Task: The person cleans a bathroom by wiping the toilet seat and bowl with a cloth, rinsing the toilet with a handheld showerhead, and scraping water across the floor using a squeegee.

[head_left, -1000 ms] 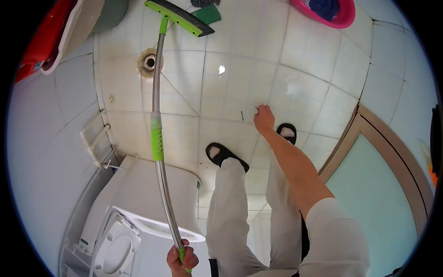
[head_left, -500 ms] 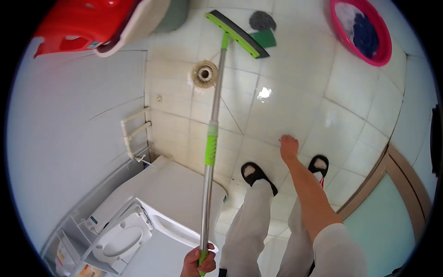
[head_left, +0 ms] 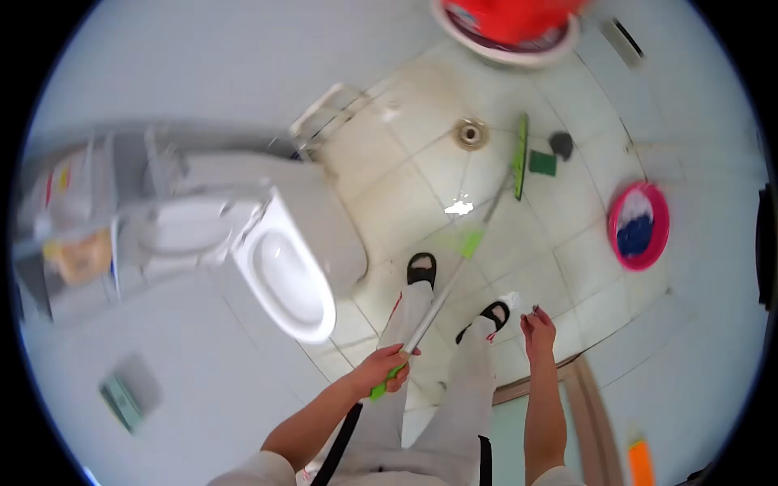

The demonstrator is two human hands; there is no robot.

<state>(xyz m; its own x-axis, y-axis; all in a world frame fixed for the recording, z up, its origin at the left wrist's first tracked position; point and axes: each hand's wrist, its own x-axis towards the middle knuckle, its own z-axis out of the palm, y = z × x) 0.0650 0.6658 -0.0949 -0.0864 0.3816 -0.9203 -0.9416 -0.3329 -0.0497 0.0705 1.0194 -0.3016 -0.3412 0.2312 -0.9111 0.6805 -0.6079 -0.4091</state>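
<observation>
While the left hand (head_left: pixel 384 371) grasps a squeegee (head_left: pixel 471 242), blade (head_left: pixel 520 162) at two o'clock, the right hand (head_left: pixel 538 330), at four o'clock, apparently pinches a small dark object (head_left: pixel 535 308).

The long, slim, silver squeegee pole (head_left: pixel 438 306) looks like smooth metal; its lime-green grip (head_left: pixel 378 392) at the near end and narrow lime-green head (head_left: pixel 521 162) at the far end look like plastic. Square-cut cream floor tiles (head_left: pixel 381 186) are smooth and glossy. At left, the white oval toilet bowl (head_left: pixel 293 283) has the gloss of glazed ceramic. At right, the round hot-pink basin (head_left: pixel 662 231) looks like smooth plastic, the dark-blue bundle (head_left: pixel 634 236) inside like crumpled cloth. Farther off, the flat green rectangular pad (head_left: pixel 542 164) appears matt. Near, the pale long-legged trousers (head_left: pixel 470 377) are matt cloth; the straight brown door frame (head_left: pixel 594 407) looks like wood.
</observation>
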